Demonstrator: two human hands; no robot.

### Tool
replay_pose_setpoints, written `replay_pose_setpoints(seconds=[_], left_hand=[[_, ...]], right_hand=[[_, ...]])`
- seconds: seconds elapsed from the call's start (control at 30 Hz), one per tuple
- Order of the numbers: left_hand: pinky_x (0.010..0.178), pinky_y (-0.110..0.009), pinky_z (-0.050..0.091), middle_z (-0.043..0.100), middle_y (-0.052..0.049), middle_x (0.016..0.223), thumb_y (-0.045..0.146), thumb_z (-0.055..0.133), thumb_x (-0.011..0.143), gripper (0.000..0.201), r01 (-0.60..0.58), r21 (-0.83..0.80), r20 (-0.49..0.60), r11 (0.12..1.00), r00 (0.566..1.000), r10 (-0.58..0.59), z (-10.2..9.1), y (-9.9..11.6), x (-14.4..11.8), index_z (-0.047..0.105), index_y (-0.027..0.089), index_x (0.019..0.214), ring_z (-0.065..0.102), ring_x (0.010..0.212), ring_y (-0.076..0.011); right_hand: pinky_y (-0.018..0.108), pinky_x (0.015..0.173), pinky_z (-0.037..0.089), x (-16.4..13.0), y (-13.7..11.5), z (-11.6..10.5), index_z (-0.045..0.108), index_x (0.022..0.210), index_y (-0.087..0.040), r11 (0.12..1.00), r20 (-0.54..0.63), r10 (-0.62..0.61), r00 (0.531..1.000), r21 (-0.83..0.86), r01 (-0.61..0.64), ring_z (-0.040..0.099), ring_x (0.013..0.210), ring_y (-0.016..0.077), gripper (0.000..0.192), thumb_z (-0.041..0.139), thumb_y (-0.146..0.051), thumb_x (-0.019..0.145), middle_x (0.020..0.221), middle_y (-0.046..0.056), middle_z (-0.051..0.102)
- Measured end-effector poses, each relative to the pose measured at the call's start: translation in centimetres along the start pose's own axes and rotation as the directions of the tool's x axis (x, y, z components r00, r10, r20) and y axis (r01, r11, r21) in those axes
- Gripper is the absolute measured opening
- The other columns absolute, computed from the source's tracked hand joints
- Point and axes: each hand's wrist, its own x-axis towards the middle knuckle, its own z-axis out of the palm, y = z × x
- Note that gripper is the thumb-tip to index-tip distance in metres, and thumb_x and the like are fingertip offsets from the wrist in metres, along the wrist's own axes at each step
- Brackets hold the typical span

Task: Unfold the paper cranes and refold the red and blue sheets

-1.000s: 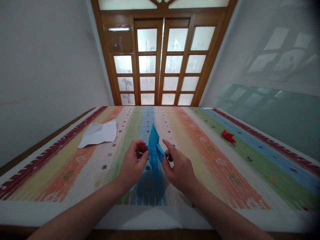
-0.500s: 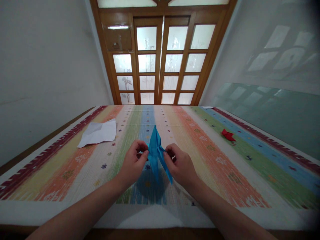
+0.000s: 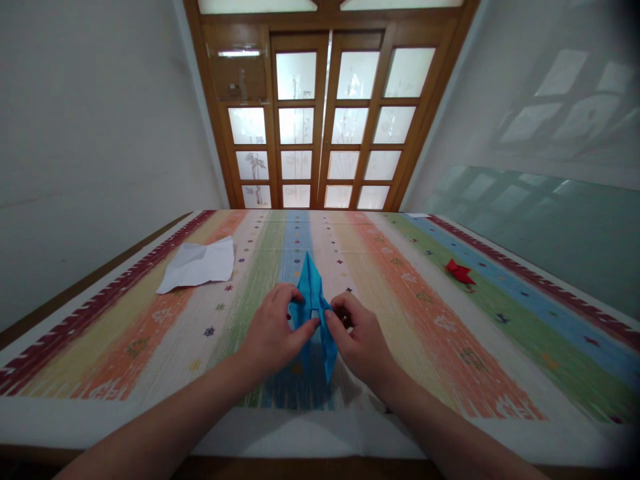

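- Near edge of the table: both forearms come in over the white border of the striped cloth, hands meeting around the middle of the table's width, closer to the near edge than the far one.
- Left hand: fingers curled, thumb and forefinger pinching the left side of the blue folded paper.
- Right hand: fingers curled, thumb tip pressed to the paper's right side, pinching it opposite the left thumb; thumbs nearly touching.
- Blue paper: held upright between the two hands over the blue stripe, long point up and away, a lower flap hanging by the right thumb. Whether the bottom touches the cloth, cannot tell.
- Risk, judged: the pinch is narrow and at mid-height, so uneven pressure could skew the crease or crumple the slim point.
- Risk, judged: pulling the sides apart too hard could tear the thin paper at the fold where the thumbs meet.
- Risk, judged: the loose lower flap could slip out of line and fold crooked.
- Further off, toward the left edge: a white creased sheet, flat, well apart from the hands.
- Toward the right edge: a small red folded piece, also well apart.
- Beyond the far edge: a wooden glazed door.
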Motion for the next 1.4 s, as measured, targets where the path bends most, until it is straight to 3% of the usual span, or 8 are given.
replay_pose_setpoints(seconds=[0.23, 0.43, 0.63, 0.73, 0.9, 1.1, 1.3, 1.4], left_hand=[[0.081, -0.038, 0.043, 0.056, -0.005, 0.094, 0.017, 0.062, 0.079, 0.021, -0.009, 0.128, 0.003, 0.992, 1.0, 0.008, 0.4, -0.3, 0.0, 0.047, 0.022, 0.094, 0.054, 0.09, -0.024], [0.079, -0.036, 0.042, 0.056, -0.003, 0.093, 0.013, 0.055, 0.079, 0.022, 0.011, 0.098, -0.039, 0.995, 0.999, -0.007, 0.2, -0.2, -0.3, 0.047, 0.022, 0.098, 0.053, 0.086, -0.0216], [0.072, -0.029, 0.047, 0.058, -0.004, 0.1, 0.017, 0.053, 0.088, 0.006, 0.032, -0.057, -0.046, 0.998, 0.998, -0.034, -0.2, -0.1, 0.1, 0.049, 0.021, 0.088, 0.055, 0.087, -0.0183], [0.066, -0.025, 0.047, 0.057, -0.005, 0.102, 0.021, 0.055, 0.09, 0.009, 0.059, -0.158, -0.053, 0.986, 0.996, -0.068, -0.4, -0.1, 0.5, 0.051, 0.021, 0.083, 0.056, 0.085, -0.0166], [0.062, -0.024, 0.042, 0.051, 0.0, 0.083, 0.025, 0.062, 0.087, 0.014, 0.075, -0.262, -0.077, 0.962, 0.992, -0.098, -0.5, -0.4, 0.5, 0.053, 0.019, 0.077, 0.049, 0.07, -0.0133], [0.052, -0.022, 0.032, 0.043, 0.005, 0.064, 0.035, 0.062, 0.09, 0.024, 0.185, -0.431, 0.021, 0.883, 0.981, -0.195, -0.3, -0.7, 0.4, 0.052, 0.02, 0.075, 0.04, 0.057, -0.0106], [0.048, -0.021, 0.039, 0.049, 0.004, 0.065, 0.039, 0.062, 0.091, 0.023, 0.243, -0.476, 0.017, 0.845, 0.963, -0.267, -0.2, -1.5, 0.7, 0.053, 0.02, 0.081, 0.049, 0.055, -0.011], [0.051, -0.022, 0.045, 0.054, 0.002, 0.072, 0.038, 0.062, 0.091, 0.021, 0.228, -0.474, -0.005, 0.85, 0.965, -0.261, -0.2, -1.9, 0.9, 0.055, 0.019, 0.082, 0.054, 0.062, -0.0127]], right_hand=[[0.028, 0.062, 0.043, -0.7, -0.2, 0.7, 0.058, 0.086, -0.022, 0.986, 0.031, -0.101, 0.994, -0.129, 0.104, 0.059, 0.065, 0.0153, 0.008, 0.057, -0.026, 0.093, 0.072, -0.001, 0.061], [0.027, 0.059, 0.043, -0.2, 0.2, 0.7, 0.057, 0.085, -0.022, 0.993, 0.003, -0.044, 0.999, -0.109, 0.044, 0.057, 0.061, 0.0143, 0.012, 0.056, -0.028, 0.094, 0.069, -0.002, 0.06], [0.027, 0.058, 0.043, 0.1, 0.4, 0.5, 0.057, 0.083, -0.021, 0.993, -0.051, -0.034, 0.998, -0.117, 0.028, 0.057, 0.059, 0.0141, 0.013, 0.057, -0.029, 0.094, 0.068, -0.001, 0.06], [0.027, 0.058, 0.043, 0.1, 0.6, 0.4, 0.058, 0.083, -0.022, 0.984, -0.07, -0.066, 0.995, -0.167, 0.053, 0.056, 0.06, 0.0145, 0.012, 0.057, -0.028, 0.093, 0.068, -0.001, 0.06], [0.027, 0.058, 0.042, 0.6, 1.2, 0.0, 0.058, 0.083, -0.022, 0.973, -0.116, -0.08, 0.99, -0.225, 0.052, 0.056, 0.06, 0.0144, 0.01, 0.058, -0.027, 0.092, 0.069, -0.001, 0.061], [0.029, 0.061, 0.042, 0.8, 1.4, -0.3, 0.058, 0.083, -0.022, 0.956, -0.118, -0.129, 0.985, -0.277, 0.093, 0.056, 0.063, 0.0156, 0.009, 0.059, -0.025, 0.091, 0.071, 0.0, 0.061], [0.038, 0.077, 0.049, 0.5, 0.6, -0.6, 0.059, 0.088, -0.023, 0.92, -0.091, -0.322, 0.942, -0.264, 0.289, 0.062, 0.082, 0.0221, 0.005, 0.06, -0.025, 0.092, 0.084, 0.005, 0.065], [0.047, 0.095, 0.048, 0.4, 0.6, -0.7, 0.063, 0.094, -0.024, 0.923, -0.103, -0.338, 0.935, -0.232, 0.308, 0.062, 0.108, 0.0276, 0.006, 0.063, -0.029, 0.092, 0.109, 0.01, 0.067]])
